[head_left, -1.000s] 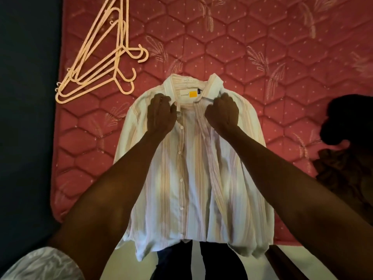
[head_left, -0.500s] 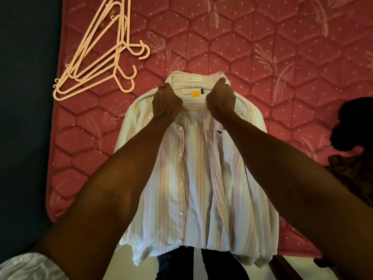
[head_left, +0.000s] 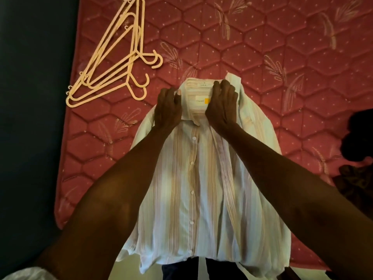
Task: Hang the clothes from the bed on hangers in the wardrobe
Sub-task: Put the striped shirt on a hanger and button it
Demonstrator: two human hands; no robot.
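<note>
Both hands, left hand [head_left: 168, 107] and right hand [head_left: 223, 106], have slid up and now clamp the striped shirt [head_left: 193, 178] collar; pink hangers [head_left: 113, 67] left of it wait.

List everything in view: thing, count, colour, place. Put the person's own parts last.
Striped button-up cotton shirt: one, pale blue, pink and tan stripes, lying front up on the mattress, hem hanging over the near edge.
Yellow tag: one, inside the shirt's collar.
Plastic clothes hangers: a pile, count unclear, peach, upper left of the mattress, apart from the shirt.
Quilted mattress: one, red with a hexagon pattern, filling most of the view.
Dark clothes: a heap, count unclear, at the right edge.
Left hand: gripping the collar's left side.
Right hand: gripping the collar's right side.
</note>
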